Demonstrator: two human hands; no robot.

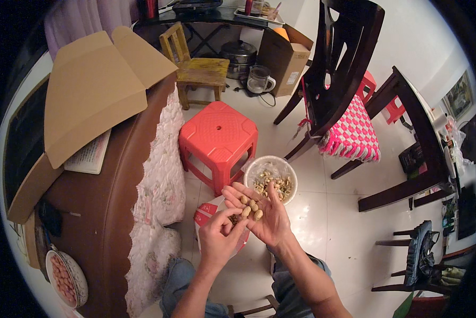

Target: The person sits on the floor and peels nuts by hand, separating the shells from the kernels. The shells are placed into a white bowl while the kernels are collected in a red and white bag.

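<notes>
Tan peanuts (247, 211): unshelled pods lying loose on the right palm, near the finger roots.
Right hand (270, 221): palm up, fingers extended, thumb apart; a shallow cup should stop pods rolling off the palm's edge.
Left hand (219, 229): thumb and fingers curled beside the pods; I cannot tell whether the grip pinches one. Taking single pods by fingertip looks safest.
Red-and-white container (204, 213): below the hands, partly hidden; worth keeping knuckles clear of its edge.
White bucket (295, 184): on the floor beyond the right fingers, pieces inside its plastic liner; its near rim suits close work.
</notes>
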